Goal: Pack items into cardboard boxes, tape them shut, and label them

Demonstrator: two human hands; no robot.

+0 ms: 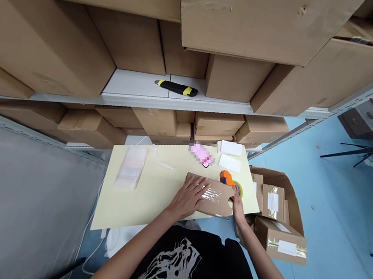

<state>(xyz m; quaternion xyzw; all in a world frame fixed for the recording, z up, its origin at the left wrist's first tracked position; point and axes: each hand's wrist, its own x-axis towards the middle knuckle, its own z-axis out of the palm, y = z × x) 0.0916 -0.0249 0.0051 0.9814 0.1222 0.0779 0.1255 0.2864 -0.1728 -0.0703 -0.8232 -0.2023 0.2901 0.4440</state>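
A small brown cardboard box point(221, 205) lies on the pale yellow tabletop, with shiny clear tape point(212, 194) across its upper face. My left hand point(190, 197) rests flat on the left part of this box, fingers stretched out. At the box's right end, my right hand point(237, 208) has its fingers curled against the edge; its grip is partly hidden. Just beyond that end is an orange tape dispenser point(227, 178) with a yellow-green roll point(239, 190), close to my right fingers. I cannot see whether they touch the dispenser.
Stacked white labels point(231, 148) and a pink blurred object point(201, 154) lie at the table's point(160, 192) back. Flat plastic sleeves point(131, 166) lie left. A utility knife point(176, 88) sits on the shelf among cartons. An open carton point(293, 194) of taped boxes stands right.
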